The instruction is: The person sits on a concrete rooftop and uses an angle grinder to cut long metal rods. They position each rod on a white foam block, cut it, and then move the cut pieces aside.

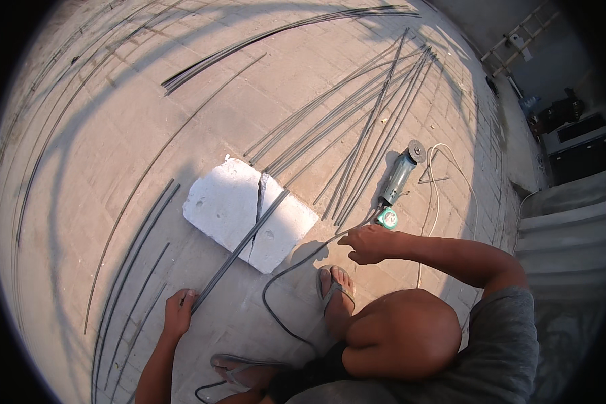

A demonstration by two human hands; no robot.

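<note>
My left hand (180,311) is closed round the near end of a small bundle of thin steel rods (241,248). The bundle slants up and right across a white block (222,197), which has a dark crack running through it. My right hand (369,244) hovers to the right of the block, fingers loosely bent and apart, with nothing visible in them. Just beyond it is a round teal tape measure (387,217); whether they touch I cannot tell. An angle grinder (398,176) lies past the tape, its disc pointing away from me.
More steel rods (374,131) fan out beyond the block, with another bundle (249,44) farther back. Shorter rods (133,246) lie at the left. A dark cord (283,273) curves by my sandalled foot (335,289). A pale cable (438,195) loops beside the grinder.
</note>
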